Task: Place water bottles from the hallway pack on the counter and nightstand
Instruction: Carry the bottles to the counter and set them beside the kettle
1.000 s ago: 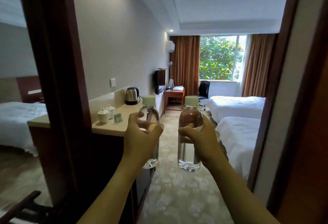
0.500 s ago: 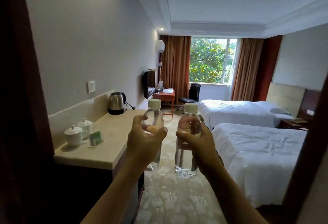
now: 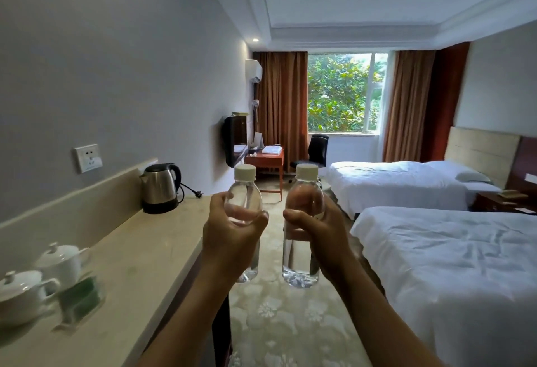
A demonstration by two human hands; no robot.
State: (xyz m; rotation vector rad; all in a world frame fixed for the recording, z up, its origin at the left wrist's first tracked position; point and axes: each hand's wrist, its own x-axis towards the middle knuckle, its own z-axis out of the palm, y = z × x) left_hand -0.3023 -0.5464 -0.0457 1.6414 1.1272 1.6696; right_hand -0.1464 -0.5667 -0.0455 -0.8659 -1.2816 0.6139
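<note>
The left hand is wrapped round the middle of a clear plastic water bottle w/ a cream screw cap; the right hand is wrapped the same way round a second clear cream-capped bottle. Both bottles are upright, held out at chest height, near each other but apart, over the pale floral carpet. Just left of the left-hand bottle runs the long beige stone counter, w/ a steel-and-black electric kettle at its far end and two white lidded teacups plus a blurred green card at the near end. The dark wood nightstand sits between the two white beds, well ahead on the right. Vs. a sec ago, the dark door frame has dropped out of view and the counter now lies alongside, so the person has prob. walked into the room. Counter drop looks like the next step; bare middle stretch seems the easy spot. Nightstand comes after.
</note>
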